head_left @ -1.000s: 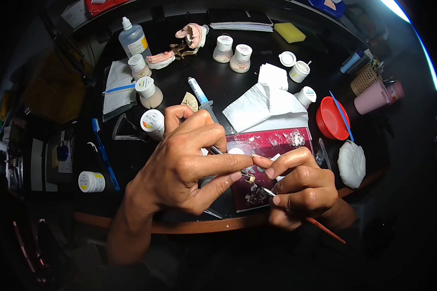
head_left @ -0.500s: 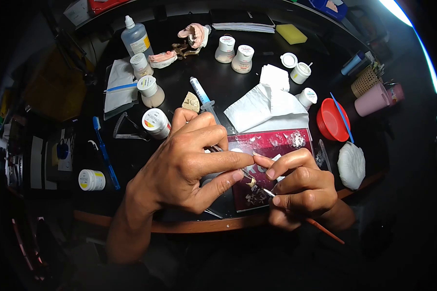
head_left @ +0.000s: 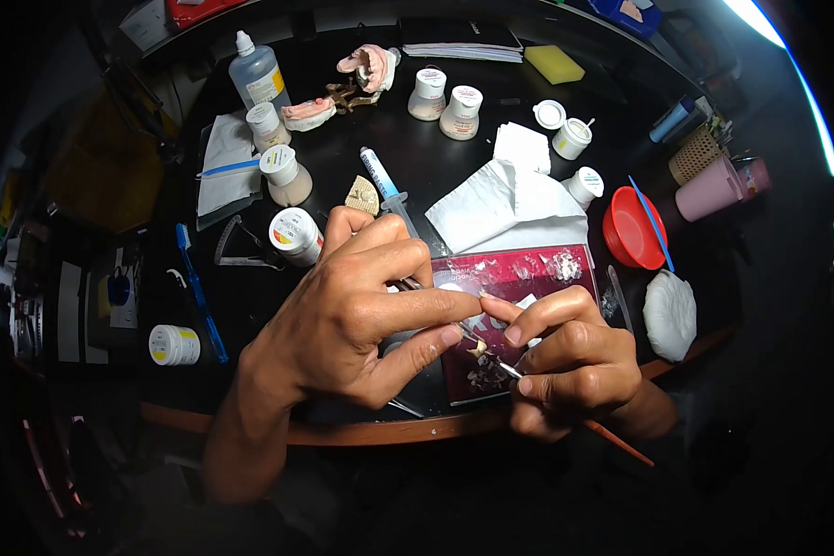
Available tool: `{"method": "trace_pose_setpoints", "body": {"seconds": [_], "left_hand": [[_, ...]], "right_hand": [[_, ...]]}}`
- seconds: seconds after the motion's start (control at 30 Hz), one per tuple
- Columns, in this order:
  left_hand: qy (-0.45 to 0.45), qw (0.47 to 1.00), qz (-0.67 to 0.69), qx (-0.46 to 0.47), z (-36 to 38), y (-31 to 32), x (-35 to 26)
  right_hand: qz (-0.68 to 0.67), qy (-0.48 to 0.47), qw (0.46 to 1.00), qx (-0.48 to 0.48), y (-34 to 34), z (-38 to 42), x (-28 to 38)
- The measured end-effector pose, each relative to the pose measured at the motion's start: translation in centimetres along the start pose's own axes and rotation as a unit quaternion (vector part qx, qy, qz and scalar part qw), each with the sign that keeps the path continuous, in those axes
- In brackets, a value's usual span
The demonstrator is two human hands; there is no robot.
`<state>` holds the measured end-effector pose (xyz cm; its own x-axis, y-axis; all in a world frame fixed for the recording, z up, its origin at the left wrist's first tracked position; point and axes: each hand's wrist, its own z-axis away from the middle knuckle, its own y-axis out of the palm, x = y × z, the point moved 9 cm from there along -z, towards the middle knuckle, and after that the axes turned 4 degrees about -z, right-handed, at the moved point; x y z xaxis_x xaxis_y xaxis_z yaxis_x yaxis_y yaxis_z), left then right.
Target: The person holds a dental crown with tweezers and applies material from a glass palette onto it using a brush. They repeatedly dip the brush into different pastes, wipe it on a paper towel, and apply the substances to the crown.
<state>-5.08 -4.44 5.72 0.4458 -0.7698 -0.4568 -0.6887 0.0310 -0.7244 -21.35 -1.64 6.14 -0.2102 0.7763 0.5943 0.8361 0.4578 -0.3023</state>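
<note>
My left hand (head_left: 366,292) is closed, thumb and forefinger pinching slim metal tweezers (head_left: 464,329). A tiny cream-coloured tooth crown (head_left: 477,348) sits at the tweezer tips, over the dark red mixing slab (head_left: 507,263). In my right hand (head_left: 579,361) is a fine brush with an orange-red handle (head_left: 623,445), which sticks out toward the lower right. The brush tip points at the crown from close by. The fingertips of both hands meet above the crown. White powdery smears (head_left: 565,266) mark the slab's upper right.
Folded white tissue (head_left: 473,211) lies behind the slab, beside a syringe (head_left: 377,172). Powder jars (head_left: 296,236) stand at left and back. A pink dental model (head_left: 371,69) is at the rear. At right are a red bowl (head_left: 628,232) and a white pad (head_left: 670,317).
The brush has shifted slightly, its tip a little closer to the crown and its metal collar catching less light. Both hands otherwise keep nearly the same pose.
</note>
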Motion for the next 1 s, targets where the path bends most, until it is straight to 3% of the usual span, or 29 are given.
{"method": "trace_pose_setpoints", "body": {"seconds": [1.0], "left_hand": [[0.010,1.000,-0.014,0.001,0.14,0.23,-0.02]], "right_hand": [[0.002,0.007,1.000,-0.006,-0.03,0.26,-0.14]]}}
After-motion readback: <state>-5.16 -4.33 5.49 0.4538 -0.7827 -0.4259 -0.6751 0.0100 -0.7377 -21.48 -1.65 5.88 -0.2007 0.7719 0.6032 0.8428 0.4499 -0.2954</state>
